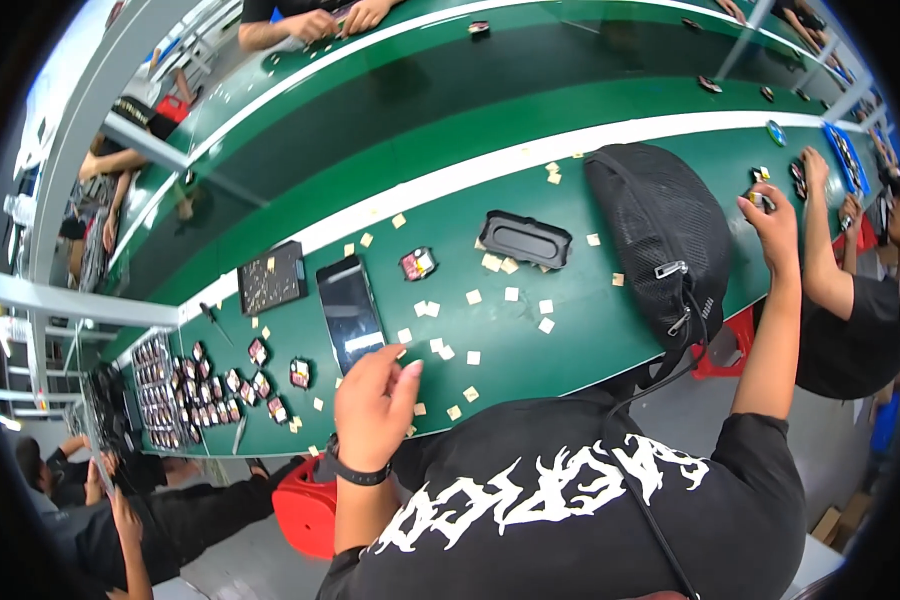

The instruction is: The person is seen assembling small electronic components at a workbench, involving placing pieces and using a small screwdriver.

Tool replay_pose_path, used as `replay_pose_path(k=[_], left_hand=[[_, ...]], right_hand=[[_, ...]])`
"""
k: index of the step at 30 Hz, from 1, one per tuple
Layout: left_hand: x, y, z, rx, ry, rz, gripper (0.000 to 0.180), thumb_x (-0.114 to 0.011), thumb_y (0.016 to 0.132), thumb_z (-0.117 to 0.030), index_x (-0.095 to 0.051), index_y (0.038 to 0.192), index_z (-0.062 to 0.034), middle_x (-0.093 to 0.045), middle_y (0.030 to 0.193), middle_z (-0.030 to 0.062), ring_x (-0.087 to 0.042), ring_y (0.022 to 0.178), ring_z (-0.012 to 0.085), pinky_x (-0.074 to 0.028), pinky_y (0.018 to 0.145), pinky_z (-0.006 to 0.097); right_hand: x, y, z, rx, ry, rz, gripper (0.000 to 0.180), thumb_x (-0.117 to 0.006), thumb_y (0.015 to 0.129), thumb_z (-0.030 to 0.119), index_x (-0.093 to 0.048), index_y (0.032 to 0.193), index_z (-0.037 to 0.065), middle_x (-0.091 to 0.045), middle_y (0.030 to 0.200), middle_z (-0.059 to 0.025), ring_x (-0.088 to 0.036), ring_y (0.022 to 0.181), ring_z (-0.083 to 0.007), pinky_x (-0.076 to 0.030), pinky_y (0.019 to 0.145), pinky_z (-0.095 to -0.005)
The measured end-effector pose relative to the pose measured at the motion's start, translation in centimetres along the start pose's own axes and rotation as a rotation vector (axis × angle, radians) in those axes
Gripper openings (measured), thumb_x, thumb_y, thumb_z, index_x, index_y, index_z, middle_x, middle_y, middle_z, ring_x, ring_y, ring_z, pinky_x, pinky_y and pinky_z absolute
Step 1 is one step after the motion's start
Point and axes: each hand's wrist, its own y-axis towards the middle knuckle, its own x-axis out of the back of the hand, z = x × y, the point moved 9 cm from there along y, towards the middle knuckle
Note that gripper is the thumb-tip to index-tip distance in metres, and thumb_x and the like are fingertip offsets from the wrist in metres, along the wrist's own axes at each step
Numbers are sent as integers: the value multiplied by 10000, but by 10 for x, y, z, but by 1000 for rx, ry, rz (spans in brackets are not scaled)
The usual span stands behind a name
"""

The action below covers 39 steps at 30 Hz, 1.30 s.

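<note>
We've got pale metal frame [36,290] far left, then packed rows of small dark modules [157,392], loose modules [261,384] beside them on our green bench [530,358]. Shallow black tray [301,272], red stool [305,512] below bench edge. Our left hand [372,400] near black smartphone [352,308], thumb beside fingers; can't tell if pinching. Pale squares [473,297] scattered around black plastic tray [526,240]. Black mesh bag [660,230]. Our right hand [778,225] pinches small part [756,199], bench's right end. Co-worker [850,340], blue tray [857,158] beyond.

A black phone [350,312] lies beyond the person's left hand [373,400], cream squares [473,358] near it dotting the green table [520,382].
</note>
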Motion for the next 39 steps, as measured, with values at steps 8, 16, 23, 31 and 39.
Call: replay_pose_path(k=[8,16,23,31,39], left_hand=[[-60,-1,-17,67,-422,320,234,-700,903,-64,-688,1124,8,-642,868,56,-595,674,107,-473,617,240],[-78,-5,0,170,-577,390,264,-667,953,-66,-632,1198,24,-624,1039,66,-621,728,81,-491,648,214],[-100,-11,-23,447,-1333,566,495,-575,1029,-161,-428,1460,35,-636,1223,101,-654,995,131,-544,878,280],[-91,-1,-16,455,-1265,404,369,-643,982,-74,-560,1336,-13,-652,976,51,-629,793,97,-515,686,239],[-81,-5,-12,356,-1181,209,285,-630,966,-8,-548,1238,3,-654,981,69,-639,781,117,-514,668,245]], right_hand=[[-135,-144,224,455,183,617,273,-850,683,93,-646,860,53,-573,1018,-41,-603,809,-147,-485,699,-297],[-277,-221,208,406,20,1023,281,-841,713,123,-685,934,47,-579,1123,-93,-657,869,-291,-537,751,-371],[-275,-221,224,189,366,963,372,-865,712,68,-676,1027,13,-509,1217,-68,-598,876,-123,-498,726,-263],[-249,-227,222,-252,640,826,226,-540,1028,105,-634,1166,-47,-557,1059,-44,-462,676,-35,-372,579,-198],[-267,-311,185,-1119,1055,1182,578,-433,1088,399,-595,690,13,-484,556,-42,-348,391,-92,-251,377,-244]])
